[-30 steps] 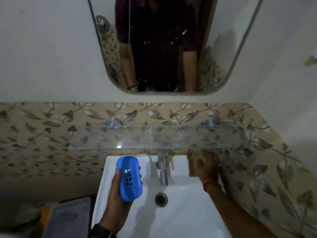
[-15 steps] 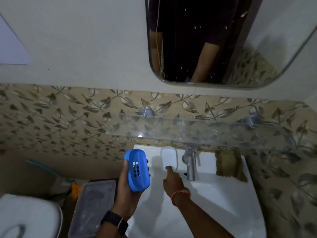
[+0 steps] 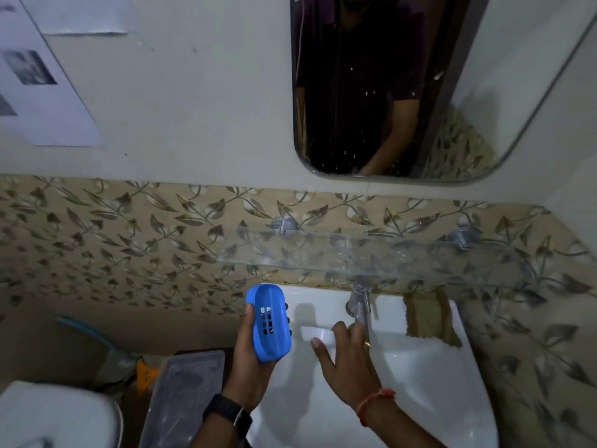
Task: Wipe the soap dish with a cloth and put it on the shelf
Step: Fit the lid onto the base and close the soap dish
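A: Dish (image 3: 269, 321)?
B: Gripped upright in left hand (image 3: 250, 360), beside the sink (image 3: 420, 376). Right hand (image 3: 344, 354) closed on soap (image 3: 318, 334).
A: Step?
B: Seemingly past wiping; cloth (image 3: 426, 318) lay on rim. Next likely needed a steady lift to shelf (image 3: 371, 257).

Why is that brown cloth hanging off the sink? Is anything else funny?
The cloth is draped over the sink's back right corner, left there, not dropped. The left hand holds the soap dish on its side, empty; the right hand holds a white soap bar. Nothing looks spilled or broken.
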Demonstrator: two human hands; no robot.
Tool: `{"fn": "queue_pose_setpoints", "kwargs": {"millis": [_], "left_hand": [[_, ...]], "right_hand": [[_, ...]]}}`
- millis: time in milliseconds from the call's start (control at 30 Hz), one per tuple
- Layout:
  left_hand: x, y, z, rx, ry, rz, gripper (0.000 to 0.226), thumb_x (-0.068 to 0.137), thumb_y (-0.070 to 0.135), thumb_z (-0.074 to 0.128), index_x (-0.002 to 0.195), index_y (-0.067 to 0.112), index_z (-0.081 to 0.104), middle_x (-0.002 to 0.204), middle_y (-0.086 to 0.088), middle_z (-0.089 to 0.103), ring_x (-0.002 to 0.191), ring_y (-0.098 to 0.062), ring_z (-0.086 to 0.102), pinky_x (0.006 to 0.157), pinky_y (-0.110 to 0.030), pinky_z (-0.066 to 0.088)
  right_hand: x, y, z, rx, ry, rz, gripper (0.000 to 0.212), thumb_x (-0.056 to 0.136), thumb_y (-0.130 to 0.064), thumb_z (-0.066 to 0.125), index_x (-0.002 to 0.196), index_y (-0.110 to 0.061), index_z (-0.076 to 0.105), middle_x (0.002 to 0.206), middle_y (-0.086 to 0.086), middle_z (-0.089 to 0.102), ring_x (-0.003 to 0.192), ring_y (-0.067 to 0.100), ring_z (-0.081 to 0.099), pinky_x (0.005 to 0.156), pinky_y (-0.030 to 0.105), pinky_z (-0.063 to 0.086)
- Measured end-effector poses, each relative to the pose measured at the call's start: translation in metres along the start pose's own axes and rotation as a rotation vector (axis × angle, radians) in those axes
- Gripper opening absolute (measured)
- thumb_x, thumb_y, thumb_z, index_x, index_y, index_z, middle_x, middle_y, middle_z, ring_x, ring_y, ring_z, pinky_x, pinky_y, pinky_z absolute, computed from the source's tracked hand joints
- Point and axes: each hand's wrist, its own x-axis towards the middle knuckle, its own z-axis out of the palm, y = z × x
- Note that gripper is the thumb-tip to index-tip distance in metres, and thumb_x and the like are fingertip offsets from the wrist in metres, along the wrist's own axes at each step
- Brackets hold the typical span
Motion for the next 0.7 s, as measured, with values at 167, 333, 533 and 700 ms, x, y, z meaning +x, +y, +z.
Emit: {"fn": "queue_pose_setpoints", "kwargs": {"millis": [167, 333, 533, 700], "left_hand": [[-0.021, 0.009, 0.016, 0.075, -0.033, 0.029, 0.067, 0.088, 0.07, 0.052, 0.126, 0.018, 0.072, 0.119, -0.008, 0.072, 0.099, -0.017, 0.07, 0.088, -0.033, 0.055], [-0.047, 0.013, 0.038, 0.169, -0.085, 0.065, 0.08, 0.07, 0.081, 0.067, 0.126, 0.025, 0.071, 0.119, -0.007, 0.074, 0.105, -0.019, 0.07, 0.092, -0.034, 0.056], [-0.078, 0.019, 0.07, 0.28, -0.166, 0.111, 0.062, 0.089, 0.071, 0.053, 0.134, 0.03, 0.065, 0.135, -0.01, 0.069, 0.126, -0.029, 0.064, 0.101, -0.041, 0.054], [-0.09, 0.017, 0.086, 0.319, -0.186, 0.142, 0.062, 0.084, 0.077, 0.054, 0.129, 0.037, 0.068, 0.133, -0.002, 0.071, 0.124, -0.021, 0.065, 0.096, -0.034, 0.054]], "right_hand": [[-0.019, -0.027, -0.071, 0.213, -0.076, 0.062, 0.054, 0.072, -0.082, 0.05, 0.095, -0.034, 0.041, 0.105, -0.009, 0.034, 0.084, 0.015, 0.06, 0.071, 0.026, 0.053], [-0.014, -0.056, -0.137, 0.335, -0.282, -0.03, 0.056, 0.061, -0.063, 0.076, 0.103, -0.039, 0.047, 0.101, -0.013, 0.054, 0.085, 0.006, 0.059, 0.063, 0.015, 0.046], [-0.003, -0.079, -0.168, 0.68, -0.33, 0.105, 0.073, 0.041, -0.057, 0.094, 0.099, -0.033, 0.057, 0.098, -0.006, 0.067, 0.081, 0.006, 0.066, 0.058, 0.019, 0.05], [-0.011, -0.091, -0.164, 0.864, -0.137, 0.135, 0.061, 0.044, -0.044, 0.096, 0.095, -0.023, 0.072, 0.095, 0.002, 0.076, 0.091, 0.022, 0.073, 0.077, 0.044, 0.063]]}}
